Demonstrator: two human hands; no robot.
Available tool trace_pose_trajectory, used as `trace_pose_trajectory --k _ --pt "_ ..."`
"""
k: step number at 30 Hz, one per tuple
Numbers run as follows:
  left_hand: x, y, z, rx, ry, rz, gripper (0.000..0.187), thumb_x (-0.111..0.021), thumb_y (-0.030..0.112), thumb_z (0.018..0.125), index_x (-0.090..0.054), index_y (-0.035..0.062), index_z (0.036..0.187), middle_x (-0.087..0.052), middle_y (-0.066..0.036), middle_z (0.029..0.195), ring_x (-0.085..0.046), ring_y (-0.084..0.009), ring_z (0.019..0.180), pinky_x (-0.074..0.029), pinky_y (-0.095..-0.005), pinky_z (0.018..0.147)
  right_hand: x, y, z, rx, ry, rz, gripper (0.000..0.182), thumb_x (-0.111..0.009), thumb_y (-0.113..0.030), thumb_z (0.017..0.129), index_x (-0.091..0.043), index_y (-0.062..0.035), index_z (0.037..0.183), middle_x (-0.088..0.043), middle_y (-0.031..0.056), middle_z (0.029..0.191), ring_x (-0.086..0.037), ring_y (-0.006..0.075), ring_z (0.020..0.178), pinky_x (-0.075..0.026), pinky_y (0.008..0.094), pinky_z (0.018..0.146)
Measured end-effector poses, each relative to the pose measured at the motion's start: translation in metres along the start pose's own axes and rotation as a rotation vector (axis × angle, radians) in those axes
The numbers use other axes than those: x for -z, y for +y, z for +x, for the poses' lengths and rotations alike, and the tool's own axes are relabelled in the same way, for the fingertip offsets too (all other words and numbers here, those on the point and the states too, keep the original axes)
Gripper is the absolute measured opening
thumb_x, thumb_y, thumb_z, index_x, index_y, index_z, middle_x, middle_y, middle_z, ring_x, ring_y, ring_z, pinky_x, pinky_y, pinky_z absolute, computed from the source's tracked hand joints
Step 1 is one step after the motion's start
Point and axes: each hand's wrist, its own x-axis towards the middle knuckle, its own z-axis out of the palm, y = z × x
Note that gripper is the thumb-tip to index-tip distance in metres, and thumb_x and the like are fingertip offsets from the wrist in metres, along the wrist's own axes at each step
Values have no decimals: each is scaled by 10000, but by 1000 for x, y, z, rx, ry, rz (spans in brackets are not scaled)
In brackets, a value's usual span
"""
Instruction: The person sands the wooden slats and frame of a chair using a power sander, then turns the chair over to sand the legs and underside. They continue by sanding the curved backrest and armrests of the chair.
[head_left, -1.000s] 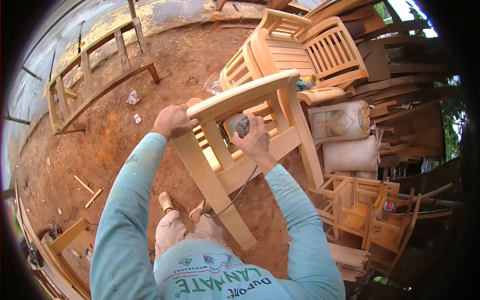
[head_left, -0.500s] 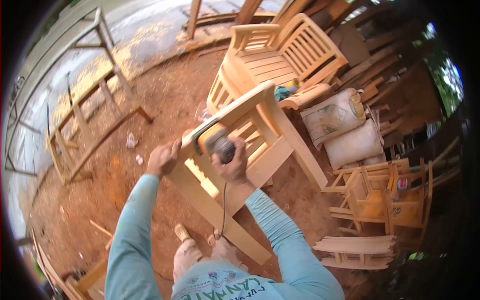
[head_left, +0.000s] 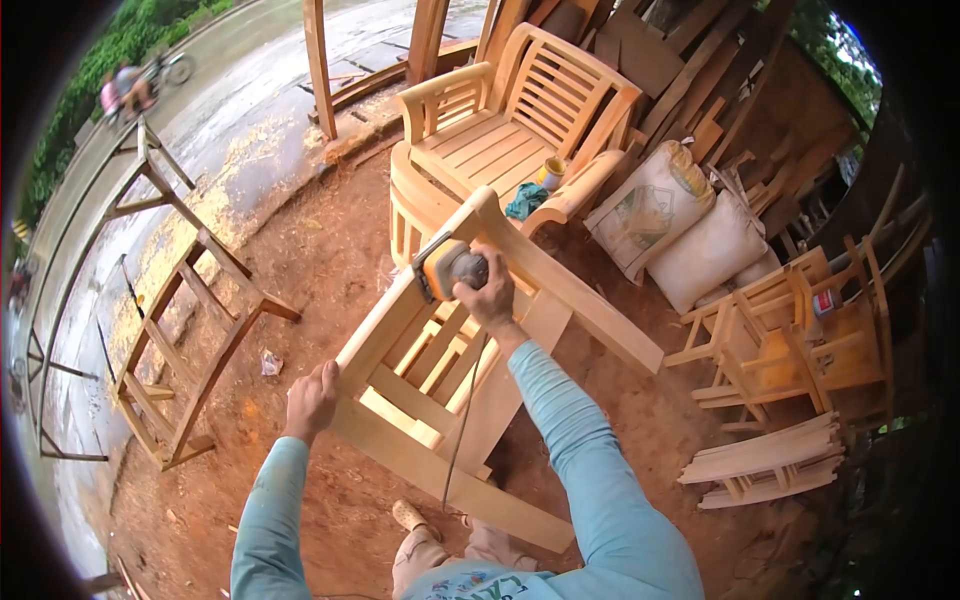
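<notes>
An orange and black power sander (head_left: 448, 270) rests against the top rail of a pale wooden frame (head_left: 500, 400), near its upper corner. My right hand (head_left: 490, 292) is wrapped round the sander's dark top, and its cord hangs down across the frame. Lower on the same rail, my left hand (head_left: 313, 400) grips the wood at the frame's left corner. Just behind the frame stands a slatted wooden armchair (head_left: 490, 140), with a teal cloth (head_left: 526, 201) and a yellow can (head_left: 551, 173) by its armrest.
White sacks (head_left: 650, 210) lie right of the armchair. Small wooden chairs (head_left: 770, 350) and stacked curved slats (head_left: 765, 462) are at the right. A bare wooden frame (head_left: 190, 340) stands on the left. Beyond it, people on a motorcycle (head_left: 135, 92) are on the road.
The sander and my right hand have moved up the rail towards the frame's upper corner. My left hand is now farther down the rail from the sander. The view has shifted, showing the road.
</notes>
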Motion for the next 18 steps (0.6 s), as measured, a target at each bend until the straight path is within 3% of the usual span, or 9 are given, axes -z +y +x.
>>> trace_pose_trajectory --k 8,13,18 --pt "4 4 -1 11 -14 -5 561 -304 443 1150 -683 47 1031 -724 -282 940 -679 -509 896 -495 -608 840 21 42 58 -29 50 -24 564 -754 -192 705 -589 -136 1242 -650 192 1175 -641 418 1056 -545 489 928" --pt "-3 -9 0 -13 18 -53 567 -295 445 1153 -677 37 1055 -713 -300 940 -670 -515 917 -493 -603 848 29 39 85 64 -54 -147 583 -774 -241 710 -599 -147 1258 -671 187 1166 -680 407 1046 -572 498 916" --pt "-17 -33 3 2 104 -138 536 -292 373 1165 -648 -28 1162 -716 -301 1075 -677 -497 973 -520 -576 862 33 13 116 83 -237 -350 646 -794 -292 724 -606 -154 1327 -673 202 1217 -698 413 1083 -587 501 938"
